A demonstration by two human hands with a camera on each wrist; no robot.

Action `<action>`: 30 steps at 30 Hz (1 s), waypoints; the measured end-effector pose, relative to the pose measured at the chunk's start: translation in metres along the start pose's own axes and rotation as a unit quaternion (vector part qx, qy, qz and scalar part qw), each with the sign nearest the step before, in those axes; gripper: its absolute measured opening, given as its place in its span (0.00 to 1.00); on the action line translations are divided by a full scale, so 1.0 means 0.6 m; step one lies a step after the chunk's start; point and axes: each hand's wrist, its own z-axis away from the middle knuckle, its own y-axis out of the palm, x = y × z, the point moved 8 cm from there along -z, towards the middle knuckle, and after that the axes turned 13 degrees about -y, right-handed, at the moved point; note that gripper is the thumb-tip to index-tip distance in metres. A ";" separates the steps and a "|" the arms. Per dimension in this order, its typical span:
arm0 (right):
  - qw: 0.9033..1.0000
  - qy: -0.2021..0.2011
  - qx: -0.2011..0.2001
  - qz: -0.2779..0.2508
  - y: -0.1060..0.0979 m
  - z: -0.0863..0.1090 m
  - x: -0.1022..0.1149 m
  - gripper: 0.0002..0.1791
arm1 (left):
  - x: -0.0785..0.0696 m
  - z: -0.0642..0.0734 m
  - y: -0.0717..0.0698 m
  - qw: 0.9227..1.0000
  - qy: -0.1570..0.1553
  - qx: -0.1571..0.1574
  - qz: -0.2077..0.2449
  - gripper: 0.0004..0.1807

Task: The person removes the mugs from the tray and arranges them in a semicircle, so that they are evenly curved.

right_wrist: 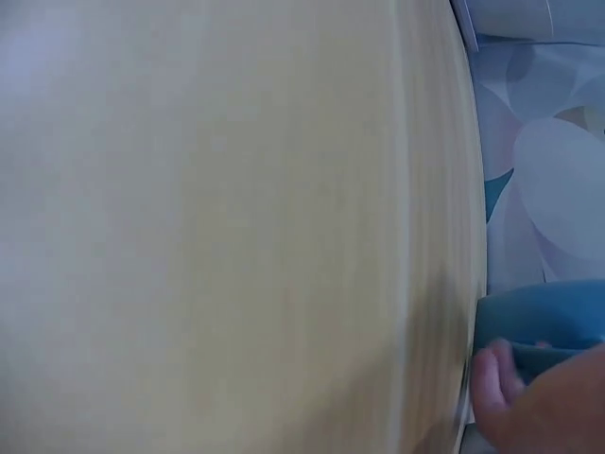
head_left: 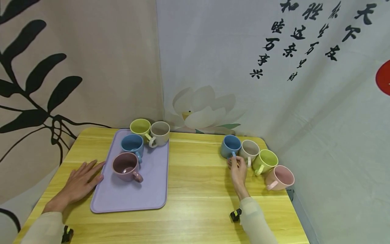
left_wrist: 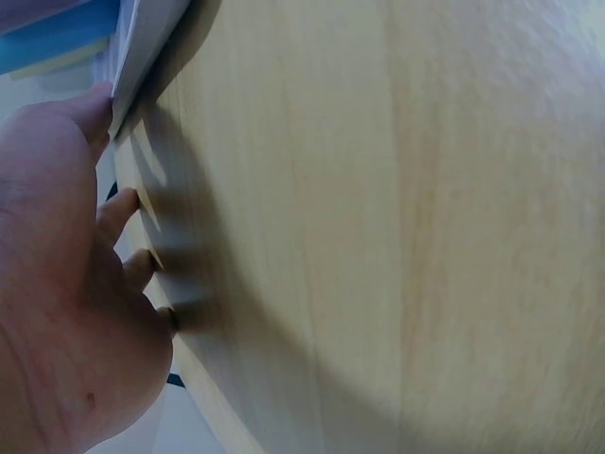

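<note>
With its fingers and thumb, my right hand (head_left: 239, 173) pinches the handle of a blue mug (head_left: 226, 150) at the back right of the table; the right wrist view also shows this mug (right_wrist: 529, 310). My left hand (head_left: 80, 181) lies spread at the left side of a lilac tray (head_left: 128, 197), thumb and fingertips at its edge. In the left wrist view the thumb of the left hand (left_wrist: 66, 255) meets the tray's rim. On the tray stand a mauve mug (head_left: 122, 173), a blue mug (head_left: 138, 147), a yellow-green mug (head_left: 138, 128) and a beige mug (head_left: 163, 136).
Beside the gripped mug, a beige mug (head_left: 248, 154), a green mug (head_left: 265, 164) and a pink mug (head_left: 277, 181) form a slanting row along the table's right edge. Bare wooden table (head_left: 195, 176) separates tray and row. A printed curtain (head_left: 207, 61) hangs behind.
</note>
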 end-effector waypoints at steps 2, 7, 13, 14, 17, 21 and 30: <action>1.000 -0.011 0.001 0.025 -0.004 0.009 0.007 0.20 | -0.001 0.000 -0.001 1.000 -0.001 0.000 -0.001 0.37; 0.998 -0.039 0.003 0.049 -0.010 0.029 0.025 0.21 | -0.003 0.001 -0.004 1.000 0.002 -0.005 0.001 0.37; 0.997 -0.067 -0.002 0.049 -0.015 0.044 0.048 0.28 | 0.001 0.000 0.000 1.000 0.004 -0.005 0.003 0.37; 0.996 -0.073 -0.004 0.051 -0.016 0.046 0.053 0.30 | 0.002 0.000 0.001 1.000 0.004 -0.004 0.003 0.37; 0.994 -0.096 -0.004 0.051 -0.013 0.053 0.074 0.32 | 0.003 0.000 0.002 1.000 0.006 -0.005 0.002 0.37; 0.990 -0.132 0.009 0.048 0.003 0.066 0.105 0.33 | 0.005 0.000 0.001 1.000 0.007 -0.005 0.001 0.37; 0.977 -0.184 0.100 0.033 0.073 0.107 0.149 0.32 | 0.001 0.001 0.000 1.000 0.004 -0.005 0.005 0.37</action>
